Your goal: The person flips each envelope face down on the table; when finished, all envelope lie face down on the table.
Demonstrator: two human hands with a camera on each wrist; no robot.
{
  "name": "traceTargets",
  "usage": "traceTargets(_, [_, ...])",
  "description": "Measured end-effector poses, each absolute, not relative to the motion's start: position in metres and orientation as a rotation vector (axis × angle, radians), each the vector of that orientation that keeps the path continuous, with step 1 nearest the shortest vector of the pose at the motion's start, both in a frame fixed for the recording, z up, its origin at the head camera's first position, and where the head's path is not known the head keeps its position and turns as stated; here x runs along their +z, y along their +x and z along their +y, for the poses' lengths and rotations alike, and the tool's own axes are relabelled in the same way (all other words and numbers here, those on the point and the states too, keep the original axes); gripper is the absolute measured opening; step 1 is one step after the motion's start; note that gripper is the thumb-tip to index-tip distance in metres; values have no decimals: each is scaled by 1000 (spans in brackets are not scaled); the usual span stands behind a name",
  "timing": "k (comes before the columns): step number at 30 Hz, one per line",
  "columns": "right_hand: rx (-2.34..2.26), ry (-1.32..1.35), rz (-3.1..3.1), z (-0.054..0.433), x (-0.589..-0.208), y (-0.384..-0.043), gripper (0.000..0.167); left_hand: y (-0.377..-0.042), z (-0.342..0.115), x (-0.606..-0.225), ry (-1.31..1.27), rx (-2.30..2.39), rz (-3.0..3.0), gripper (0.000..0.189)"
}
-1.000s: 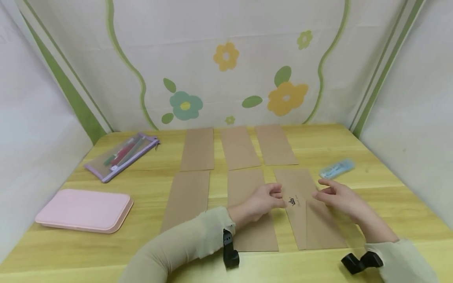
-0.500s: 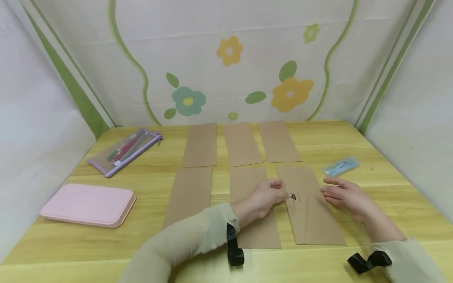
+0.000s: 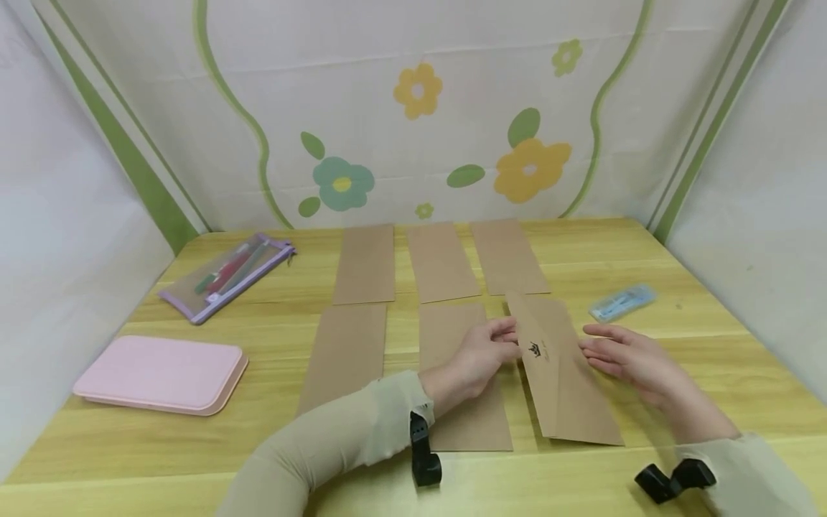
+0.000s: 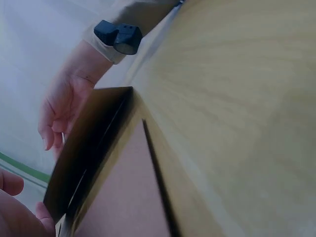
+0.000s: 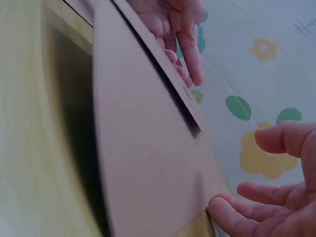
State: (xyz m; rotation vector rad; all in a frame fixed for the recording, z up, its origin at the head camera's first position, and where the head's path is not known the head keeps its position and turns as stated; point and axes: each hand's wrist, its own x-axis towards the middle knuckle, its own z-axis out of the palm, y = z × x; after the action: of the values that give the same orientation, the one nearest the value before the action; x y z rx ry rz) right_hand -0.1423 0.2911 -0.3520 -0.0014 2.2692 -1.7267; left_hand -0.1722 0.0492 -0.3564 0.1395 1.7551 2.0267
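Note:
A brown paper envelope (image 3: 549, 352) with a crown print stands tilted, its left edge raised from the table. My left hand (image 3: 474, 359) grips that raised edge with curled fingers. In the left wrist view the envelope's dark underside (image 4: 94, 143) rises steeply beside the left fingers (image 4: 43, 216). My right hand (image 3: 629, 362) lies at the opposite edge, its fingertips touching it. The right wrist view shows the right hand's fingers (image 5: 237, 212) at the envelope (image 5: 148, 128), one digit spread away from the paper.
More brown envelopes lie flat: one beneath my left forearm (image 3: 465, 424), another further left (image 3: 342, 352), and a back row (image 3: 365, 266). A pink case (image 3: 161, 373) and a purple-edged clear pencil pouch (image 3: 229, 276) are on the left. A small blue packet (image 3: 622, 302) lies right.
The envelope's left edge has come up off the table, tilting it to the right. My left hand has lifted slightly with it; the right hand opened off the paper, then returned to the edge.

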Motion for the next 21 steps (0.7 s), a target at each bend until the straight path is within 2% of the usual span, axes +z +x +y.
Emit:
traceTargets(9, [-1803,-23,2193,274,-356,-145,62,-176,40,-364,172,2130,1777,55])
traceTargets(21, [-1845,-78,2126,251,-355,-145,60,-172,31,-352,224,2270,1718,53])
